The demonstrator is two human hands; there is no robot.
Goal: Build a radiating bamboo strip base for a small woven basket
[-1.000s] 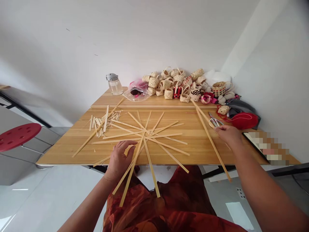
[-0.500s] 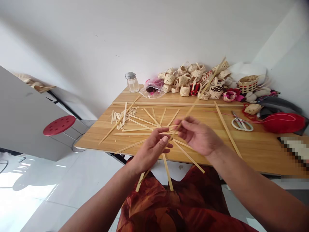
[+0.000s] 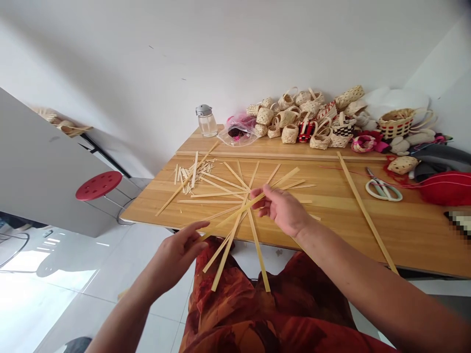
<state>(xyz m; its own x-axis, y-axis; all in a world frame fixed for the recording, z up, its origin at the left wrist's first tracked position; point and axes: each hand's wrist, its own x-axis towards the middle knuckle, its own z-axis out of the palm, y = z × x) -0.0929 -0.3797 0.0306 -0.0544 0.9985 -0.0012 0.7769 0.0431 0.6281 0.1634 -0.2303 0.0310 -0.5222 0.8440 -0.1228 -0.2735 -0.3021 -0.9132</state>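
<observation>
A long pale bamboo strip slants over the table's near side, between my two hands. My right hand pinches it near its upper right end. The strip's lower left part runs into my left hand, whose thumb and fingers curl loosely around it. A bit of its tail seems to show beyond my left forearm. Beneath it, several flat strips cross in a star on the tabletop. A few of their ends hang past the front edge, over my lap.
Small woven baskets crowd the table's back, beside a plastic bag and a glass jar. Strip scraps lie left. A long strip and scissors lie right. A red stool stands left.
The held strip has swung from steep to a flatter slant, lower over the star. My left hand has moved left and down, away from my right hand. The view has shifted slightly.
</observation>
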